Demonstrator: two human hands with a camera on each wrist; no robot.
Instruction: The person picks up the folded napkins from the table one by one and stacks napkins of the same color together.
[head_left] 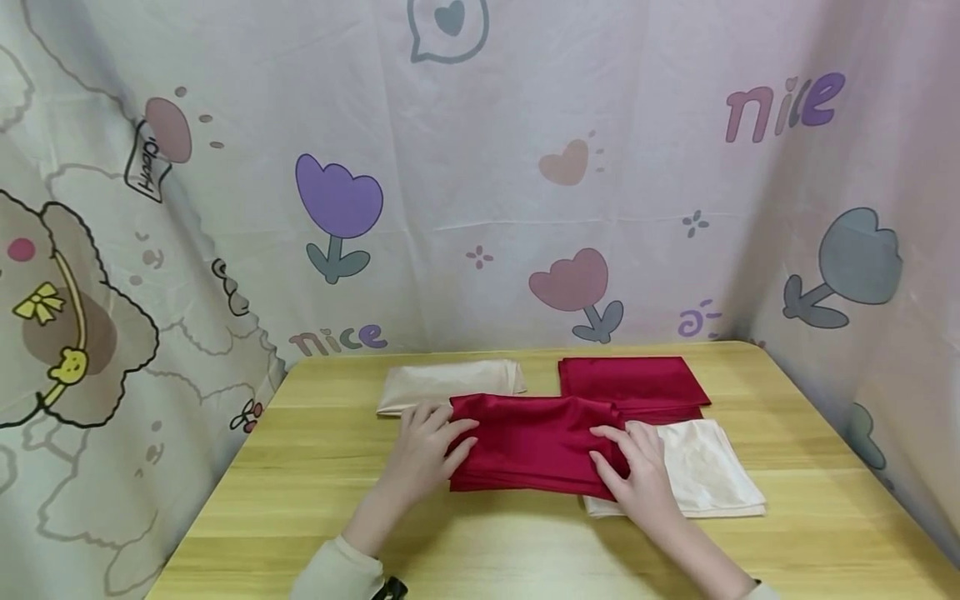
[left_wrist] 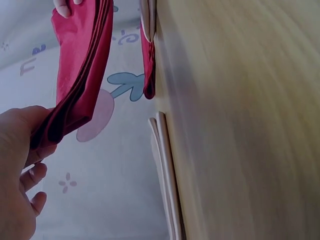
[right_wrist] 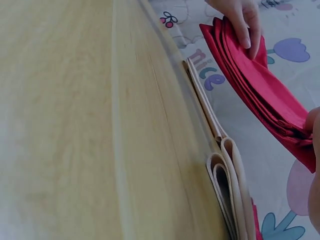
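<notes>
A folded red satin cloth (head_left: 536, 442) is held up off the table between both hands. My left hand (head_left: 422, 454) pinches its left end, thumb on the near face. At the other end, my right hand (head_left: 641, 471) grips the cloth between thumb and fingers. Several stacked layers show along the edge of the red cloth (left_wrist: 82, 70) in the left wrist view. Both wrist views show a gap between it and the tabletop. Behind the right hand lies a folded cream cloth (head_left: 708, 471), partly covered by that hand and the red cloth.
Another folded cream cloth (head_left: 450, 383) lies at the back left of the wooden table (head_left: 300, 500). A second folded red cloth (head_left: 630, 379) lies at the back right, its lower part overlapped. A printed curtain (head_left: 465, 167) hangs behind the table and along its sides.
</notes>
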